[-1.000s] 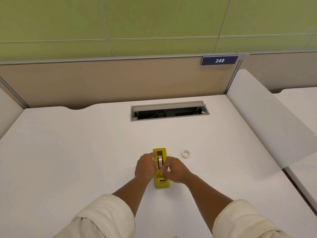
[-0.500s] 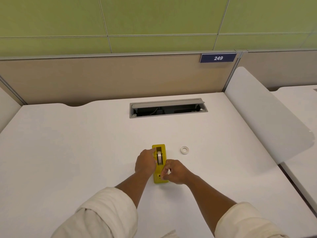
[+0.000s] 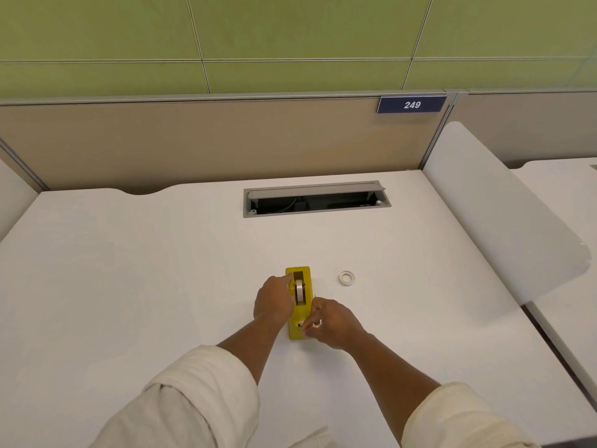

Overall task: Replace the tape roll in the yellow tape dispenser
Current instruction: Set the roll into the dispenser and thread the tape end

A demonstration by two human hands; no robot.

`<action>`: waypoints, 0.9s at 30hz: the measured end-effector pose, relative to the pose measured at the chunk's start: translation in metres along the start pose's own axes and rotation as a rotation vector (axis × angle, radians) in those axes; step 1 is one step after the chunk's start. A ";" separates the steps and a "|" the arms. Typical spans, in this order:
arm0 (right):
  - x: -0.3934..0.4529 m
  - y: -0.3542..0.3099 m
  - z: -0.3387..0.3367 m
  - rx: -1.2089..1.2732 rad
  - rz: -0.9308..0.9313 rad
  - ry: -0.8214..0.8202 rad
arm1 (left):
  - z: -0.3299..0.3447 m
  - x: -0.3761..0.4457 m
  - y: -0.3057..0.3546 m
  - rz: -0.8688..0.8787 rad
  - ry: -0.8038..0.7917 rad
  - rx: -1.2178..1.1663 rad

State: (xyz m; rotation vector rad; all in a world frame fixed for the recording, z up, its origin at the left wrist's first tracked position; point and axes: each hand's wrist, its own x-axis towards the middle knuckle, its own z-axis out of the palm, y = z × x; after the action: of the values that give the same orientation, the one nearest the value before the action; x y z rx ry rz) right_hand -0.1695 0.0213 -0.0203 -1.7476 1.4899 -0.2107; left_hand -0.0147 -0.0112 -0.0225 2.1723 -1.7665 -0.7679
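- Now I see the yellow tape dispenser (image 3: 302,318) lying on the white desk (image 3: 129,286), long axis pointing away from me, with a tape roll (image 3: 299,291) sitting upright in its well
- My left hand (image 3: 273,303) rests against the left side of the dispenser, fingers curled, the index finger reaching to the top edge beside the roll; it braces the body, it is not closed around anything I can see
- My right hand (image 3: 334,323) is at the near end, by the cutter, thumb and fingertips pinched together; I judge it pinches the loose end of the tape, but the strip is too thin to be sure
- A second small white roll (image 3: 347,278) lies flat on the desk to the right of the dispenser, apart from it; I cannot tell if it is the used one or a spare
- I judge the step in hand is to lead the tape end to the cutter and fix it there
- To do it well I should keep the left hand pressing the body down, so it does not slide
- Pull the strip straight along the middle line, low and flat, so it does not twist or stick to the side wall
- Keep the fingertips off the teeth of the cutter
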 end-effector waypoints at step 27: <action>0.009 -0.001 0.000 -0.189 -0.146 -0.014 | 0.000 0.000 0.001 -0.009 0.003 0.012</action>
State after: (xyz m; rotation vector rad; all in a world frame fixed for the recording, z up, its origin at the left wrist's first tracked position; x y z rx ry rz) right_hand -0.1664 0.0137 -0.0230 -2.0071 1.4114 -0.1360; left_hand -0.0159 -0.0115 -0.0222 2.1896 -1.7658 -0.7576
